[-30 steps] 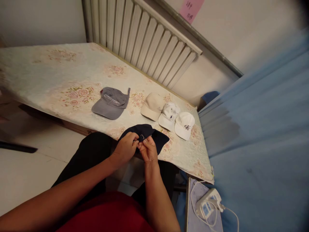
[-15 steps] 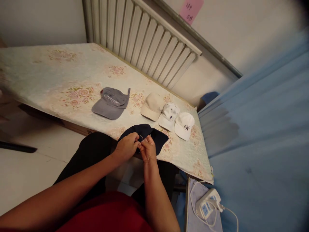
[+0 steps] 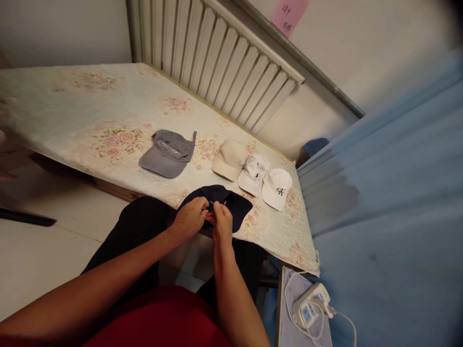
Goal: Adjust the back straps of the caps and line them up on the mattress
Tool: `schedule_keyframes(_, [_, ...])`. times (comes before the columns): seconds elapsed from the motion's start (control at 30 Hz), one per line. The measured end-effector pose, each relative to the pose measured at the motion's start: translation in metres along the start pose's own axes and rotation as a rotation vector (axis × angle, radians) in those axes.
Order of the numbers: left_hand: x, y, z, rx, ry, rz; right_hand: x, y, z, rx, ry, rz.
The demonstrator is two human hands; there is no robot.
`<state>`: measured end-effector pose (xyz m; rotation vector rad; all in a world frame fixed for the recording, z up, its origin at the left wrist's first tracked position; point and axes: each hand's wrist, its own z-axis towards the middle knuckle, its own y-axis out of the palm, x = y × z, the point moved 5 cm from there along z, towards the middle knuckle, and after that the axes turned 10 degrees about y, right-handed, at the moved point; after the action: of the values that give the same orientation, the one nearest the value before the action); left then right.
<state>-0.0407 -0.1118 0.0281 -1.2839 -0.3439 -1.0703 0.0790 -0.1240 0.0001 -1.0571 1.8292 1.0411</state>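
A dark navy baseball cap point(image 3: 240, 208) lies at the near edge of the floral-covered table, its brim pointing right. My left hand point(image 3: 191, 214) pinches the cap's back, fingers curled around its strap area. Close against it, my right hand point(image 3: 222, 219) is closed too, thumb and fingers pressed together at the same spot. A small shiny buckle shows between the fingertips; the strap itself is mostly hidden. Beyond the hands lie a grey cap point(image 3: 168, 154) with its strap end sticking up, a beige cap point(image 3: 228, 159), a white cap point(image 3: 253, 174) and another white cap point(image 3: 277, 189) with black letters.
The floral cloth point(image 3: 72, 111) covers the table. A radiator point(image 3: 217, 62) stands along its far side. At the right hang blue curtains point(image 3: 390, 202). A white power strip point(image 3: 311, 304) with cords lies on a small stand point(image 3: 289, 332) at lower right.
My right hand has shifted slightly left and its fingers have closed in nearer to my left hand, covering more of the buckle. The cap stays nearly in place.
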Motion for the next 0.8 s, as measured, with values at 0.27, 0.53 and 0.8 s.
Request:
schedule_keyframes(0.27, [0.018, -0.013, -0.016, 0.082, 0.048, -0.126, -0.011, 0.009, 0.006, -0.058, 0.091, 0.03])
schedule_keyframes(0.53, [0.021, 0.023, -0.035, -0.136, -0.227, -0.741, -0.041, 0.018, -0.005, -0.157, 0.088, 0.243])
schedule_keyframes(0.8, [0.058, -0.013, -0.002, 0.164, -0.158, -1.366, -0.083, 0.028, -0.039, -0.217, -0.117, 0.43])
